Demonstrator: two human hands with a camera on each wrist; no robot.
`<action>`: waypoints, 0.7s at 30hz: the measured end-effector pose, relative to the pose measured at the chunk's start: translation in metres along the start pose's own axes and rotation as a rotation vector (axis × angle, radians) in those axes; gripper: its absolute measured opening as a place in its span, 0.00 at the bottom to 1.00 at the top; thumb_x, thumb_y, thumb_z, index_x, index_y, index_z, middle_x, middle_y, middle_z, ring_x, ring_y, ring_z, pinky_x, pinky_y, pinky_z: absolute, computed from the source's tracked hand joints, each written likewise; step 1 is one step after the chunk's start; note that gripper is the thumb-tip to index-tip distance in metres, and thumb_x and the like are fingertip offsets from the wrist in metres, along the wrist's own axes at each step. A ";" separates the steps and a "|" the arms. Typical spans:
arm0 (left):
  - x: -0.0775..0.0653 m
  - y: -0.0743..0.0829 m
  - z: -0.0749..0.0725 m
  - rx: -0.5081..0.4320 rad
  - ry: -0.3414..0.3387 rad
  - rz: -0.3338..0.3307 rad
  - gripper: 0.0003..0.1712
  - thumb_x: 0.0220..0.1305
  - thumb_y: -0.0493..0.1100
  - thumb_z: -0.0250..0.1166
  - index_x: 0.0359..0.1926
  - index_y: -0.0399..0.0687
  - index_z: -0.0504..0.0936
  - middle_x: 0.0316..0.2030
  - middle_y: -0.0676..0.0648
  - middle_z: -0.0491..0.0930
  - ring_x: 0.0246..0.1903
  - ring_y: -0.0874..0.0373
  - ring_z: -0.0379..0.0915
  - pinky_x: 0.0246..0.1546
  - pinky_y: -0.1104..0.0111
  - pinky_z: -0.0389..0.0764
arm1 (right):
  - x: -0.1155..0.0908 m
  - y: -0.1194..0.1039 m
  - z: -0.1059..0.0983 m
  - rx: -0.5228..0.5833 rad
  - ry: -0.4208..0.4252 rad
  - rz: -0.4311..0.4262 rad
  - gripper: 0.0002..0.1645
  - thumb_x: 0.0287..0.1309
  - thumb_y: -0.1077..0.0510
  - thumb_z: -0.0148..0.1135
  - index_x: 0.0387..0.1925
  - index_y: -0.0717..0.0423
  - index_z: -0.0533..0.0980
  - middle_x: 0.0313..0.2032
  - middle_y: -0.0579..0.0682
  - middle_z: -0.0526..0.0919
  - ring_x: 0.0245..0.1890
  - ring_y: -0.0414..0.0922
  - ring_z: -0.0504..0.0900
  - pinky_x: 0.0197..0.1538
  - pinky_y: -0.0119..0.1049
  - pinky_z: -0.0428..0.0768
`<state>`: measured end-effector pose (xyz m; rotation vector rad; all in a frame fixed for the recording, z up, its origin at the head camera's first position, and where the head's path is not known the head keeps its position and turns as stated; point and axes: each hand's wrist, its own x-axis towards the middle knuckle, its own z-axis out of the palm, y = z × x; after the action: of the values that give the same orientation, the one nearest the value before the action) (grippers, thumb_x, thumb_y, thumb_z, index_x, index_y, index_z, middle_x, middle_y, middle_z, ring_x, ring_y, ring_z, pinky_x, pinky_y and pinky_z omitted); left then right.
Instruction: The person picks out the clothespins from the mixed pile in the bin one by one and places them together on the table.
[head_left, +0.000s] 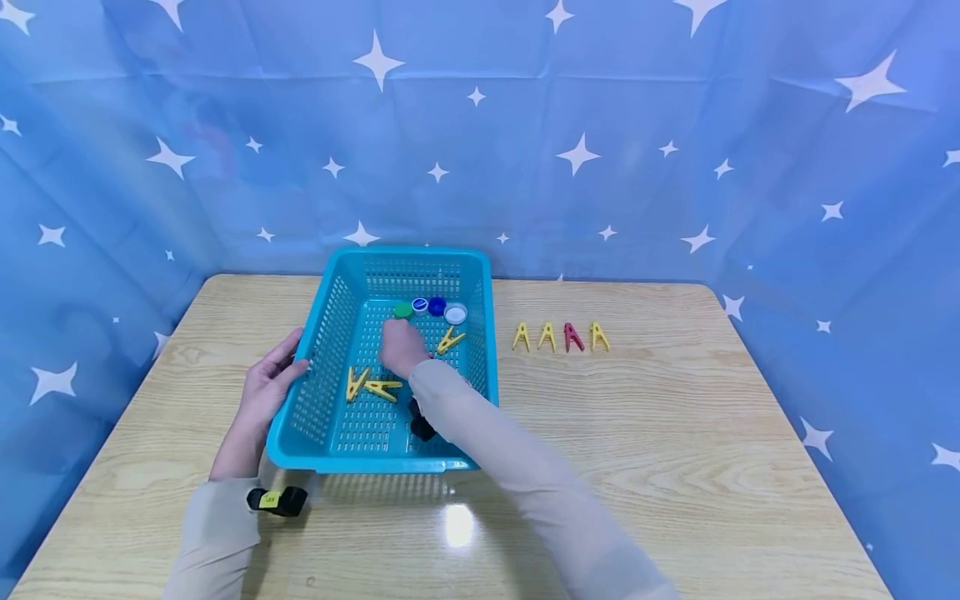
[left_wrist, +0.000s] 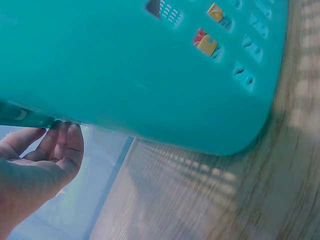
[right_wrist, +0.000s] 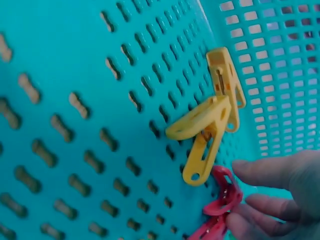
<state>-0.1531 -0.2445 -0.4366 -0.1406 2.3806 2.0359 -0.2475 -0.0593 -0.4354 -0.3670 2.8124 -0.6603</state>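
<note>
A blue-green plastic basket (head_left: 300, 458) stands on the table. My left hand (head_left: 268, 379) holds its left rim, with the thumb at the edge; in the left wrist view the hand (left_wrist: 47, 160) has its fingertips at the rim. My right hand (head_left: 402, 346) reaches down into the basket. There its spread fingers (right_wrist: 265, 170) are right at a red clothespin (right_wrist: 225, 192), and part of another red piece shows below. Beside these lie two yellow clothespins (right_wrist: 205, 135), one overlapping the other. A third yellow clothespin (head_left: 451, 340) lies right of the hand.
Along the basket's far end are a green cap (head_left: 403, 310), two blue caps (head_left: 437, 307) and a white cap (head_left: 455, 314). On the table to the right, three yellow clothespins (head_left: 547, 337) and a red clothespin (head_left: 573, 337) form a row. A blue starred curtain (head_left: 517, 200) hangs behind.
</note>
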 end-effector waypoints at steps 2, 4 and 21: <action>0.000 -0.001 0.000 0.005 0.001 -0.002 0.31 0.71 0.44 0.51 0.71 0.50 0.54 0.69 0.38 0.56 0.60 0.53 0.60 0.43 0.80 0.72 | 0.002 -0.001 0.003 -0.024 -0.002 -0.014 0.04 0.61 0.65 0.56 0.32 0.56 0.76 0.23 0.47 0.75 0.21 0.41 0.72 0.22 0.31 0.69; 0.000 -0.001 0.000 0.005 0.002 0.000 0.31 0.71 0.44 0.51 0.71 0.50 0.54 0.69 0.38 0.56 0.60 0.54 0.61 0.43 0.80 0.72 | 0.002 -0.002 0.004 -0.039 -0.004 -0.028 0.05 0.61 0.65 0.55 0.32 0.56 0.76 0.23 0.47 0.76 0.21 0.41 0.72 0.23 0.30 0.69; -0.004 -0.002 0.001 -0.034 -0.011 -0.012 0.32 0.71 0.44 0.51 0.72 0.51 0.53 0.70 0.40 0.53 0.64 0.45 0.55 0.44 0.79 0.73 | 0.012 -0.002 0.011 -0.044 -0.035 -0.186 0.22 0.59 0.65 0.58 0.14 0.52 0.61 0.16 0.45 0.57 0.17 0.39 0.56 0.22 0.28 0.57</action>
<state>-0.1494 -0.2432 -0.4389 -0.1434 2.3339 2.0675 -0.2555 -0.0689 -0.4463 -0.6477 2.7856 -0.6231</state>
